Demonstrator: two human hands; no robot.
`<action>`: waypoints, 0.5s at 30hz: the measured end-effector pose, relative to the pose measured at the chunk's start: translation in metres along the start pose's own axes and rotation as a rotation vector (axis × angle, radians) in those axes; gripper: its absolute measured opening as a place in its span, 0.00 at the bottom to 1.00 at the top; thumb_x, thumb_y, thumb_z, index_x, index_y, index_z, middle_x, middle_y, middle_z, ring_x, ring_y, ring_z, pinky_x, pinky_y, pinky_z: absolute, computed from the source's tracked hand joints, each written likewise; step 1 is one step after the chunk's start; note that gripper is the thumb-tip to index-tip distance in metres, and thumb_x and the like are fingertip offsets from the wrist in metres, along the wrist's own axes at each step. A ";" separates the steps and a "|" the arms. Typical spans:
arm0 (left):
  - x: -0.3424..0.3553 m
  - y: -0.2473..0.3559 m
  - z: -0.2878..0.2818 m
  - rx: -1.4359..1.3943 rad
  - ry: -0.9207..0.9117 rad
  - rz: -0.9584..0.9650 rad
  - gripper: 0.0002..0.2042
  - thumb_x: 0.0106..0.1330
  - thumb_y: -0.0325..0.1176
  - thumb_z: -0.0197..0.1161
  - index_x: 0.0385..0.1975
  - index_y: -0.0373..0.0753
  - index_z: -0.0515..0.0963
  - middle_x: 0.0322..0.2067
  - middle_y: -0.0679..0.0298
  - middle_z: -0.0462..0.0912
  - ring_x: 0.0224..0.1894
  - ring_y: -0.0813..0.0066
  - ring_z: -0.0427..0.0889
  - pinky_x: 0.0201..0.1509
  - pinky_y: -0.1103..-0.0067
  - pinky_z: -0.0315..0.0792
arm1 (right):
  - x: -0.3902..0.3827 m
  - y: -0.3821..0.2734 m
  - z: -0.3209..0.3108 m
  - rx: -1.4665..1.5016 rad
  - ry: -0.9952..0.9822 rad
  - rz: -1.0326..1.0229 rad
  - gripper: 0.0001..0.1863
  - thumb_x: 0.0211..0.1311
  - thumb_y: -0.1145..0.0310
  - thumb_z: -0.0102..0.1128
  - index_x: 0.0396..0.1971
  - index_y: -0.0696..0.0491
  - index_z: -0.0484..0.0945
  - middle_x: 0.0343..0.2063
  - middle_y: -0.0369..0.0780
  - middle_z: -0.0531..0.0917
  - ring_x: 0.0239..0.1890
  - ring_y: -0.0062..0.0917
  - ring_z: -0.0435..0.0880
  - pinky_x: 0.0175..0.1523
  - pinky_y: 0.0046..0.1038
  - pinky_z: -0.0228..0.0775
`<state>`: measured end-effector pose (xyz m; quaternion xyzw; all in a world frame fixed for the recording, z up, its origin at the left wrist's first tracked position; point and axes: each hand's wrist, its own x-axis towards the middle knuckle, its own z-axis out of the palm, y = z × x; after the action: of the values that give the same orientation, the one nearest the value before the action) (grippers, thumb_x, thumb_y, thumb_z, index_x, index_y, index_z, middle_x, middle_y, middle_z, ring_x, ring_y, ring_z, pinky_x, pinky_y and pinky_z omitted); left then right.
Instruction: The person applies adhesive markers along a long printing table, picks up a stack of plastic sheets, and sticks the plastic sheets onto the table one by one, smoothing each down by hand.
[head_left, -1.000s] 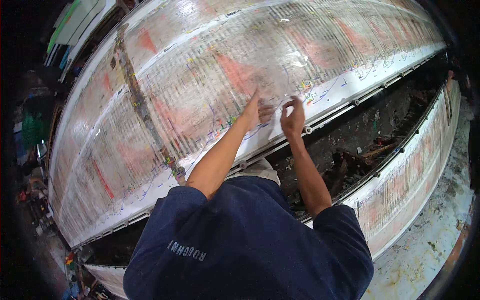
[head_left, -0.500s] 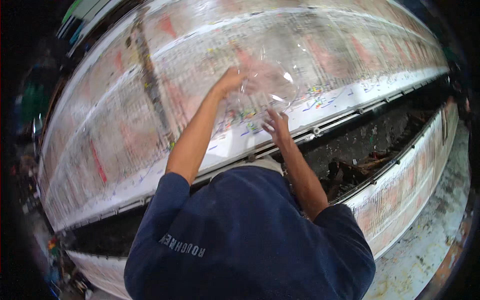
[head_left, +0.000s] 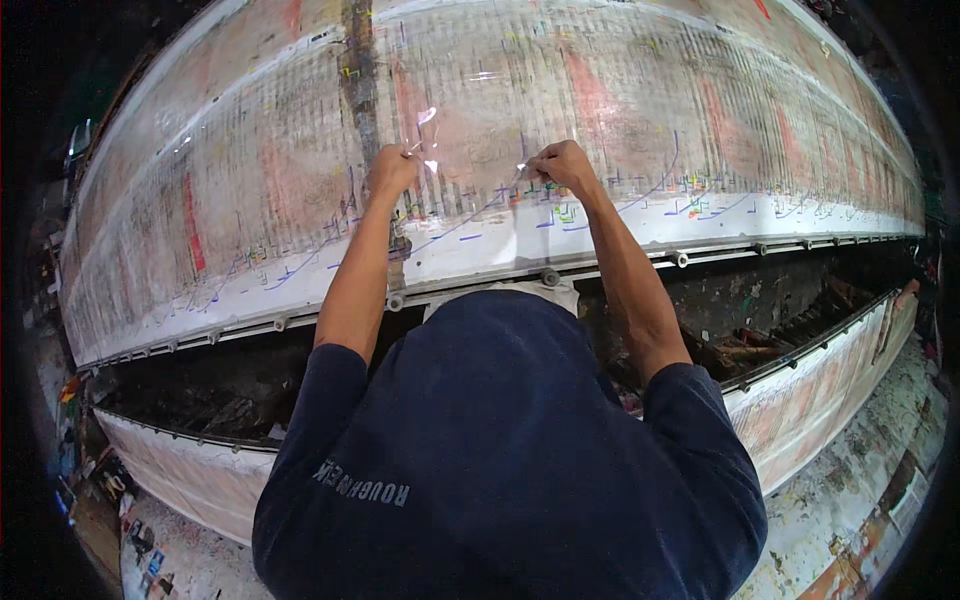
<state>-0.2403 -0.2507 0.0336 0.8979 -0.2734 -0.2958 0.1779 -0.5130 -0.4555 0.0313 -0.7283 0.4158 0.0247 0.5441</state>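
Both of my hands pinch a clear plastic sheet [head_left: 465, 135], hard to make out apart from its glints, over a long streaked white board [head_left: 650, 110] with red patches and small coloured pen and tape marks. My left hand [head_left: 393, 170] has closed fingers at the sheet's left side, beside a dark vertical band. My right hand [head_left: 560, 165] grips at the right side with fingertips pinched together. Whether the sheet lies flat on the board or is slightly raised, I cannot tell.
A metal rail with round fittings [head_left: 682, 259] runs along the board's near edge. Beyond a dark gap holding debris [head_left: 750, 350] is a second streaked board [head_left: 820, 400] on either side of my body. Spattered floor [head_left: 850, 500] and clutter [head_left: 145, 540] show at the lower sides.
My hands have moved apart and closed on the sheet, which was glinting between them half a second ago. My left hand has shifted left, and the view has turned and moved along the board.
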 end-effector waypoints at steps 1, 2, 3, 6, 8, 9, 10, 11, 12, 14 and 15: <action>-0.004 -0.007 0.005 0.067 0.003 0.089 0.14 0.58 0.43 0.68 0.31 0.37 0.85 0.30 0.51 0.87 0.37 0.50 0.86 0.42 0.62 0.77 | -0.001 0.004 -0.007 -0.204 -0.033 -0.038 0.13 0.54 0.63 0.69 0.26 0.60 0.87 0.23 0.44 0.87 0.25 0.26 0.86 0.33 0.28 0.77; -0.007 -0.012 0.010 0.068 -0.012 0.084 0.14 0.58 0.43 0.68 0.31 0.37 0.85 0.30 0.51 0.87 0.37 0.50 0.86 0.42 0.62 0.77 | -0.005 0.007 -0.003 -0.201 -0.039 -0.024 0.13 0.54 0.63 0.69 0.26 0.60 0.87 0.23 0.44 0.87 0.25 0.26 0.86 0.33 0.28 0.77; -0.013 -0.007 0.011 0.124 -0.017 0.111 0.16 0.57 0.46 0.70 0.30 0.37 0.85 0.31 0.50 0.87 0.38 0.50 0.86 0.42 0.61 0.77 | -0.009 0.017 -0.001 -0.350 0.042 0.040 0.14 0.51 0.59 0.70 0.27 0.57 0.88 0.25 0.44 0.87 0.28 0.30 0.87 0.36 0.30 0.77; -0.027 -0.013 0.008 0.174 -0.066 0.075 0.18 0.54 0.49 0.73 0.28 0.38 0.85 0.32 0.49 0.87 0.39 0.50 0.86 0.43 0.61 0.77 | -0.027 0.018 0.005 -0.452 0.093 0.118 0.15 0.48 0.55 0.71 0.29 0.51 0.89 0.28 0.44 0.88 0.33 0.37 0.88 0.40 0.34 0.78; -0.034 -0.014 0.008 0.169 -0.120 0.025 0.20 0.53 0.51 0.74 0.28 0.38 0.85 0.33 0.50 0.87 0.40 0.50 0.86 0.44 0.61 0.77 | -0.036 0.011 0.003 -0.403 0.079 0.145 0.14 0.47 0.55 0.72 0.29 0.48 0.90 0.29 0.43 0.88 0.36 0.40 0.88 0.42 0.36 0.78; -0.038 -0.013 0.008 0.176 -0.061 0.037 0.19 0.52 0.51 0.75 0.26 0.39 0.85 0.32 0.50 0.87 0.40 0.51 0.86 0.44 0.61 0.76 | -0.037 0.010 0.002 -0.426 0.072 0.159 0.15 0.46 0.54 0.72 0.30 0.49 0.89 0.30 0.43 0.88 0.37 0.40 0.87 0.43 0.37 0.78; -0.041 -0.013 0.010 0.182 -0.002 0.049 0.19 0.51 0.51 0.76 0.25 0.39 0.85 0.32 0.51 0.87 0.39 0.51 0.86 0.44 0.61 0.76 | -0.038 0.009 0.002 -0.448 0.064 0.172 0.16 0.45 0.54 0.73 0.30 0.49 0.89 0.31 0.43 0.88 0.38 0.40 0.87 0.44 0.38 0.78; -0.043 -0.015 0.013 0.184 -0.013 0.046 0.19 0.51 0.51 0.76 0.25 0.39 0.85 0.32 0.51 0.87 0.39 0.51 0.86 0.44 0.61 0.76 | -0.039 0.008 0.003 -0.447 0.059 0.182 0.16 0.45 0.54 0.73 0.30 0.49 0.89 0.31 0.43 0.88 0.38 0.40 0.87 0.44 0.38 0.78; -0.044 -0.017 0.012 0.147 0.019 0.092 0.18 0.51 0.51 0.76 0.24 0.40 0.85 0.31 0.52 0.87 0.39 0.51 0.86 0.44 0.61 0.76 | -0.037 0.007 0.005 -0.496 0.075 0.185 0.16 0.43 0.54 0.74 0.31 0.47 0.89 0.34 0.43 0.88 0.39 0.41 0.87 0.45 0.38 0.78; -0.048 -0.020 0.014 0.110 0.047 0.134 0.18 0.50 0.50 0.77 0.23 0.40 0.84 0.30 0.53 0.87 0.38 0.51 0.86 0.43 0.62 0.76 | -0.036 0.005 0.004 -0.544 0.086 0.191 0.17 0.41 0.54 0.75 0.31 0.45 0.89 0.36 0.44 0.88 0.40 0.41 0.87 0.47 0.39 0.79; -0.051 -0.014 0.013 0.098 0.046 0.118 0.17 0.50 0.49 0.77 0.23 0.40 0.84 0.30 0.53 0.87 0.37 0.52 0.86 0.43 0.62 0.75 | -0.035 0.006 0.002 -0.561 0.064 0.195 0.16 0.41 0.54 0.75 0.30 0.45 0.89 0.36 0.43 0.88 0.40 0.41 0.87 0.47 0.39 0.79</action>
<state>-0.2776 -0.2118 0.0390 0.8944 -0.3359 -0.2501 0.1572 -0.5387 -0.4340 0.0424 -0.8074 0.4776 0.1678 0.3031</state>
